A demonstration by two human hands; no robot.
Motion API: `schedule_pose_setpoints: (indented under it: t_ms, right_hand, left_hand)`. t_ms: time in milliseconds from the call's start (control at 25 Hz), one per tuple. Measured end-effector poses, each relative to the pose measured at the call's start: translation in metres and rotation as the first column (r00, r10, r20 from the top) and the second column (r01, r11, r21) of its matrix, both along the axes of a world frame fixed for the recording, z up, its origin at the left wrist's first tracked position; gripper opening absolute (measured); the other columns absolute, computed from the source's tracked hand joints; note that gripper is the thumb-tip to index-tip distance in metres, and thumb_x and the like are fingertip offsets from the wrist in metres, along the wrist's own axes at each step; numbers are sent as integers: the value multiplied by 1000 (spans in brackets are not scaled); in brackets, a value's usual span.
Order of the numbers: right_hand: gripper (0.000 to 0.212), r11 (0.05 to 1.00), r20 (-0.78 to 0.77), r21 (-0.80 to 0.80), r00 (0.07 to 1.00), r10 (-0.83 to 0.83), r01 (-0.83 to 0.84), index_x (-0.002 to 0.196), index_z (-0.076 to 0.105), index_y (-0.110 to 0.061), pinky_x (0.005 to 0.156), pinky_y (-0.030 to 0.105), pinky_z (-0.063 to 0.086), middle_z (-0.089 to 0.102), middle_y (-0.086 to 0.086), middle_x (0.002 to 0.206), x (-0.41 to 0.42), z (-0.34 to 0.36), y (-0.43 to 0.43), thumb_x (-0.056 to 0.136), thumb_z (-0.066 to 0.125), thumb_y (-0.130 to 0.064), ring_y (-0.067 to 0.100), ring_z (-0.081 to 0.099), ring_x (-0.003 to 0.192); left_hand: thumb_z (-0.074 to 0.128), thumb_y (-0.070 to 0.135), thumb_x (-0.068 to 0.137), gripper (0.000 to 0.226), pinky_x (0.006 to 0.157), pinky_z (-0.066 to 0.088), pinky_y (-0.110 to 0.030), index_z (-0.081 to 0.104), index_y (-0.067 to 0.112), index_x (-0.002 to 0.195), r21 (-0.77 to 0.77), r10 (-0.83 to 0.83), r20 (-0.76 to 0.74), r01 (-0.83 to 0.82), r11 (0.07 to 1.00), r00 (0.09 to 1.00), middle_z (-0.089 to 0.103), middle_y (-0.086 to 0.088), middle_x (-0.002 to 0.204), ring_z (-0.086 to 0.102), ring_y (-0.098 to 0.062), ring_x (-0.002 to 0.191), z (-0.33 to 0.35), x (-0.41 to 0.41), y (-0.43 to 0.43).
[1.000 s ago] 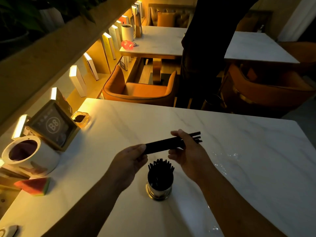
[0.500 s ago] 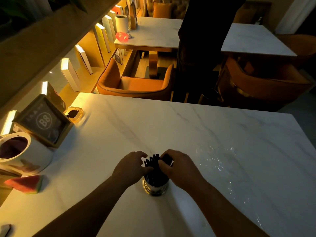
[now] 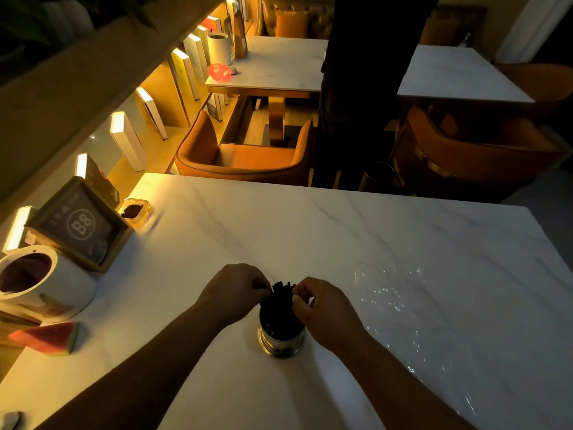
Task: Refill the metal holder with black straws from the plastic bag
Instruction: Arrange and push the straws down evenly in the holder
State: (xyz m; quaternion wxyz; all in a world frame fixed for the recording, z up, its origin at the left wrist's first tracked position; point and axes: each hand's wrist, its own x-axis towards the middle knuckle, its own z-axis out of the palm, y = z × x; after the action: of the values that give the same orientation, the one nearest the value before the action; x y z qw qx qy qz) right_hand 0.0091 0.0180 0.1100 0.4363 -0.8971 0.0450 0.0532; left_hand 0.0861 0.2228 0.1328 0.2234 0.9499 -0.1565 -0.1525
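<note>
Head view: the holder stands upright on the marble table, close to the near edge, with a dense bunch of straws standing in it, their tips fanning a little above the rim. The left hand and right hand flank the bunch from either side, fingers curled in against the upper part of the straws. It looks as though they pinch the tops to gather and settle the bunch, so it sits straight down in the cup instead of splaying. Both grips are nearly closed, fingertips on or right against the straws; in this dim light I cannot tell how firmly either one holds.

The bag lies flat on the table to the right of the holder, near but apart from it, a crumpled clear sheet showing only by its glints. I can't make out any straws left in it.

At the left edge stand a white tub and a framed sign, well clear of the work. The holder looks nearly full, so the refill seems close to done.
</note>
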Motion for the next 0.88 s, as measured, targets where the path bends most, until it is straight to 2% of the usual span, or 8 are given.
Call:
schedule_pose_setpoints:
  t_ms: [280,400,480,560,640,680,760,880]
  right_hand:
    - [11,999,-18,19,999,-39,39,85,67,-37,65,23,60,70,-11,79,9,15,0,88,57,-40,-2,68,77]
    - [13,989,-90,126,994,-66,77,87,73,-33,68,33,62,74,-11,78,13,22,2,88,61,-30,3,69,67]
    - [19,931,-224,365,973,55,32,108,73,-36,66,37,62,77,-2,88,14,32,10,89,70,-34,9,71,66]
    - [48,648,-358,737,923,138,189,129,66,-28,66,37,61,77,11,107,17,43,18,84,81,-40,23,72,75]
    - [43,387,-378,863,924,67,325,126,71,-18,66,37,61,75,16,106,23,56,20,89,81,-36,30,71,77]
    - [31,400,-351,856,936,-12,326,117,74,-11,64,37,62,74,17,99,26,61,19,95,74,-32,29,71,74]
    - [26,603,-238,741,955,-177,297,96,76,-4,60,37,62,73,17,82,30,68,9,103,62,-25,29,72,65]
    - [29,831,-23,507,968,-250,227,81,74,-10,55,37,63,74,12,68,28,70,-10,102,61,-24,26,74,60]
  left_hand:
    - [76,31,90,9,67,59,-20,74,40,92,-367,222,-74,-234,900,972,78,11,82,73,1,77,90,13,61]
    - [74,19,91,14,68,61,-21,78,29,99,-702,411,-313,-500,508,856,80,2,93,76,-16,89,91,3,82]
    - [73,15,87,17,70,61,-23,77,17,104,-726,370,-577,-665,178,729,77,-7,97,74,-21,89,75,-6,77]
    - [74,14,80,27,69,61,-23,75,7,106,-644,245,-737,-764,27,630,74,-9,95,70,-17,84,54,-19,60]
    - [77,14,76,34,67,61,-24,74,2,108,-585,154,-798,-811,35,582,75,-7,84,70,-14,75,36,-33,41]
    - [79,15,74,38,67,61,-25,73,1,108,-574,118,-808,-817,61,577,75,-7,82,72,-15,72,27,-39,36]
    - [83,21,75,39,69,61,-27,75,5,109,-573,95,-800,-802,170,592,77,-9,89,75,-17,74,13,-45,29]
    - [79,42,86,30,63,57,-22,72,27,111,-471,322,-485,-553,688,813,76,3,102,74,-9,76,0,-34,25]
